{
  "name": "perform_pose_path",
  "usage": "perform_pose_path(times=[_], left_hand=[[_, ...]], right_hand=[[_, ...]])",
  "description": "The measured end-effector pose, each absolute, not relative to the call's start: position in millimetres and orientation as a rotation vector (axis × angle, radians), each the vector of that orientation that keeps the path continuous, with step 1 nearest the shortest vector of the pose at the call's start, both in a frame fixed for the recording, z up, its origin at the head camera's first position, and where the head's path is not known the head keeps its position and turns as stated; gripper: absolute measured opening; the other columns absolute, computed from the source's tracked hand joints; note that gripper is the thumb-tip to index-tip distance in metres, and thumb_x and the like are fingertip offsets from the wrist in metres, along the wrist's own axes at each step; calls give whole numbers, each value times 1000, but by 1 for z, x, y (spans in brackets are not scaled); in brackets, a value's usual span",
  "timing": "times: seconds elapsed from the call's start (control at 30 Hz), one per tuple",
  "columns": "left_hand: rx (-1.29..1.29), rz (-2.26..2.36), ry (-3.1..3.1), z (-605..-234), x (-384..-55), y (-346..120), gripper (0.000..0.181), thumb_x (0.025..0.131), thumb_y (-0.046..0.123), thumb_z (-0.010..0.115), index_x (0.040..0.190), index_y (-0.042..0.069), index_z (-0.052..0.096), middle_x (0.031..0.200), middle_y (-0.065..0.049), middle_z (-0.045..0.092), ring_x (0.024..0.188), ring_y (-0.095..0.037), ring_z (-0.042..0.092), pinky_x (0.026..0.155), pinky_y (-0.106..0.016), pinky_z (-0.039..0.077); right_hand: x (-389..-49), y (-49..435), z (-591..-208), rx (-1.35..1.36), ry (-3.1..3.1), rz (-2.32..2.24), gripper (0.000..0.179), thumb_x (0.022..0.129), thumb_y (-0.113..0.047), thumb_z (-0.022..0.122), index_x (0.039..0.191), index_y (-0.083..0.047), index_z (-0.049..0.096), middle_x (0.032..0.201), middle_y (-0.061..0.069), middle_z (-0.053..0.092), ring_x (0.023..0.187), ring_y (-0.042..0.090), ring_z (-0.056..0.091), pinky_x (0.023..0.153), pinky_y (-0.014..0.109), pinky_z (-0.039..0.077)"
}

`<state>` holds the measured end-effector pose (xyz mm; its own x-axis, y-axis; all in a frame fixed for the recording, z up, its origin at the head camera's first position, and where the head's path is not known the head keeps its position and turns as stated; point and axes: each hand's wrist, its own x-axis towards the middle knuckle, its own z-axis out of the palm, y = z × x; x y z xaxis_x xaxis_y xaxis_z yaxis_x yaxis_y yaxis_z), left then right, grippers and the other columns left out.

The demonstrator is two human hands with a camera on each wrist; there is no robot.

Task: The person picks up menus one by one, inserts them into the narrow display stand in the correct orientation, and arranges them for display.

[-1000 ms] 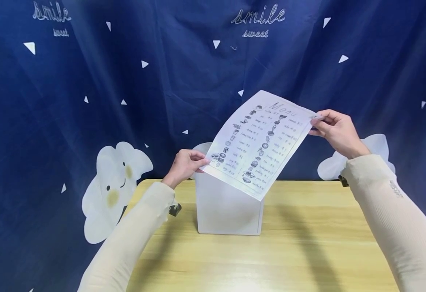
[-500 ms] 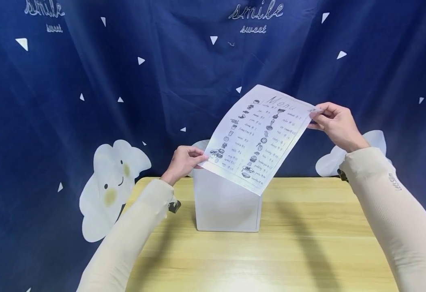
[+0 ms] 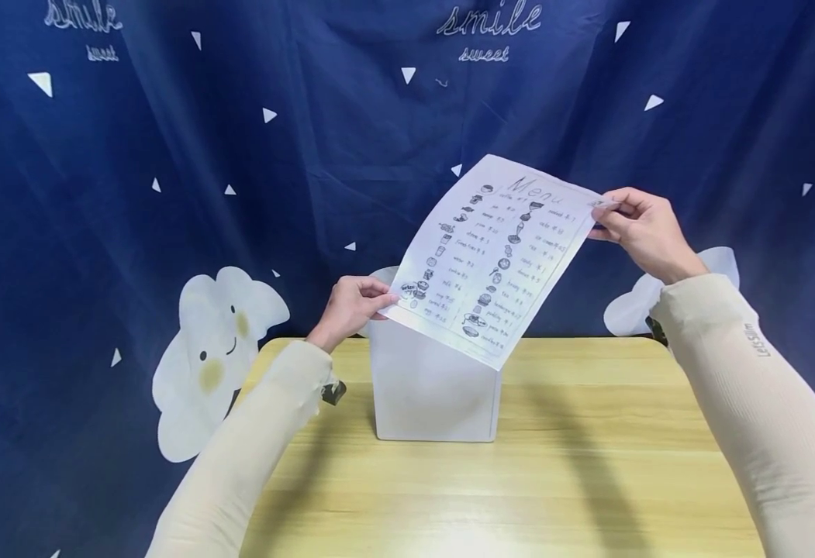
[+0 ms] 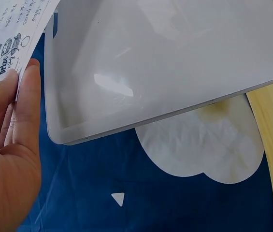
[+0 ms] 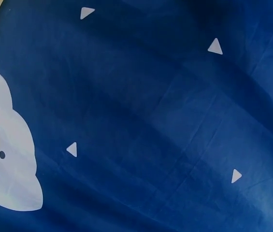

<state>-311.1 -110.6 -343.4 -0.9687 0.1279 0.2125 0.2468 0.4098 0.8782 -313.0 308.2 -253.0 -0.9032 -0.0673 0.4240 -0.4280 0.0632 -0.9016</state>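
Note:
A white paper menu [image 3: 484, 256] with handwritten items and small food drawings is held up in the air, tilted and slightly bowed. My left hand [image 3: 353, 306] pinches its lower left corner between thumb and fingers. The upper right corner is pinched by my right hand [image 3: 647, 232]. Behind the sheet a white upright panel [image 3: 435, 395] stands on the table, its upper part mostly covered by the paper. In the left wrist view the left hand [image 4: 13, 130] grips the menu edge [image 4: 10, 38] beside the panel [image 4: 150, 63]. The right wrist view shows only curtain, no hand.
The light wooden table [image 3: 574, 480] lies under the panel and both arms. Behind it hangs a dark blue curtain [image 3: 365, 93] with white triangles, lettering and smiling clouds. A black wrist device [image 3: 333, 393] sits at the left cuff.
Both hands keep their pinch on the menu. The sheet has risen slightly in the head view, its right corner most. The head view has also shifted a little.

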Motion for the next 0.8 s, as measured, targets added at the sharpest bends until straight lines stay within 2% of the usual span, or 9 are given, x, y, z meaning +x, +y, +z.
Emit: perform_pose_path(times=[0.8], left_hand=[[-338,-1590,-2462,-331,-313,-118,15,86,5,79,95,-6,75,94,-20,74,68,-12,69,62,-26,58]], right_hand=[[-318,302,-244,541,-2077,1903,8,94,8,61,99,3,66,102,3,71,89,15,68,74,22,56]])
